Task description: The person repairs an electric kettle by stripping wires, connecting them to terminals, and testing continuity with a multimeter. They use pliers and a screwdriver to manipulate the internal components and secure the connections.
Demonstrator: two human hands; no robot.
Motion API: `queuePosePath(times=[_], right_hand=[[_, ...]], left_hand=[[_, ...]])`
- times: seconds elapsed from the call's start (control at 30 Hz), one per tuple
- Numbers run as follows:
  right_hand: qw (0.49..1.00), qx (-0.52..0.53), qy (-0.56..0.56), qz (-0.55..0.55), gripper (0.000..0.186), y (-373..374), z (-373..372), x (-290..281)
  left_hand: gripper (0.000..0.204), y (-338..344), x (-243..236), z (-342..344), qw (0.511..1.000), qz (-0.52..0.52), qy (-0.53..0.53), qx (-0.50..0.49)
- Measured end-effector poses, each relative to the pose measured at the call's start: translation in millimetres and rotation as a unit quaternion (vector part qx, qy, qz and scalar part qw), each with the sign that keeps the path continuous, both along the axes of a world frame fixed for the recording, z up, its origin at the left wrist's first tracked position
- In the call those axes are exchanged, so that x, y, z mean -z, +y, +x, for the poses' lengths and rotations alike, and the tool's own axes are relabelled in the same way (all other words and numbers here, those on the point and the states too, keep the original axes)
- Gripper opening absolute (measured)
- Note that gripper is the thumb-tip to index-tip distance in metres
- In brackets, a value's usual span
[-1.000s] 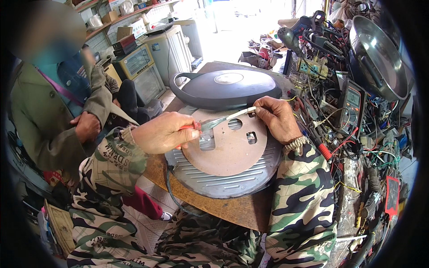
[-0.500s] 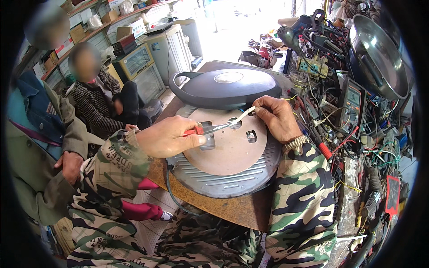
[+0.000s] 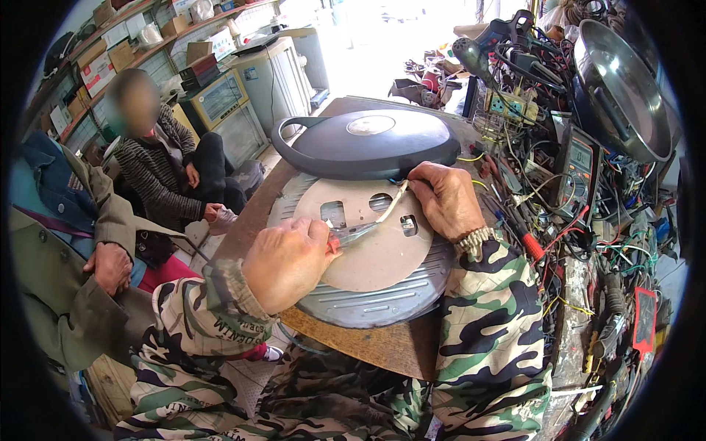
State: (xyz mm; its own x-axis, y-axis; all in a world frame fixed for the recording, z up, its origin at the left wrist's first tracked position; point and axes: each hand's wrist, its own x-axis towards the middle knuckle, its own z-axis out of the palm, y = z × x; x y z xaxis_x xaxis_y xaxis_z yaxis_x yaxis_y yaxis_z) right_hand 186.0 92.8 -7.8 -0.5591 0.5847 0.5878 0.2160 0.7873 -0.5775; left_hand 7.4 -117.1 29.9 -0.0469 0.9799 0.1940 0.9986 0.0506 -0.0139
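Observation:
My left hand (image 3: 288,257) is closed around red-handled pliers (image 3: 357,237), whose metal jaws reach the lower end of a white sleeved wire (image 3: 393,204). Fingers and thumb of my right hand (image 3: 446,194) pinch the wire's upper end. Both hands are over a tan round plate (image 3: 375,268) with several cutouts, lying on the grey ribbed base (image 3: 368,312) of a round appliance. Behind it is its dark oval lid (image 3: 368,151) with a loop handle. My left hand covers the plate's left edge and most of the pliers' handles.
The appliance stands on a wooden table (image 3: 353,344). On the right are tangled wires and tools, a multimeter (image 3: 577,176), a red-handled tool (image 3: 532,246) and a metal pan (image 3: 621,88). Two people are on the left, one seated (image 3: 165,162). A small cabinet (image 3: 220,103) stands behind.
My left hand has moved toward me and turned, tilting the pliers and drawing the wire's lower end down. My right hand has shifted slightly left, still pinching the wire.

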Motion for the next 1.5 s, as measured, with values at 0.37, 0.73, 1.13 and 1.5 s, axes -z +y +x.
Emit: queuePosePath(times=[0.37,0.73,1.13,1.5], right_hand=[[0.999,0.031,-0.023,-0.003,0.013,-3,1,-2],[0.998,0.043,-0.041,0.022,0.012,-4,-4,-1],[1.000,0.009,-0.018,-0.005,0.012,1,1,-1],[0.995,-0.050,-0.008,-0.085,0.013,8,9,-4]], left_hand=[[0.030,-4,11,5,0.995,0.080,0.058,0.011],[0.027,-7,14,6,0.993,0.086,0.084,0.009],[0.030,-4,15,7,0.995,0.086,0.057,-0.002],[0.035,-10,9,12,0.997,0.071,0.002,-0.037]])
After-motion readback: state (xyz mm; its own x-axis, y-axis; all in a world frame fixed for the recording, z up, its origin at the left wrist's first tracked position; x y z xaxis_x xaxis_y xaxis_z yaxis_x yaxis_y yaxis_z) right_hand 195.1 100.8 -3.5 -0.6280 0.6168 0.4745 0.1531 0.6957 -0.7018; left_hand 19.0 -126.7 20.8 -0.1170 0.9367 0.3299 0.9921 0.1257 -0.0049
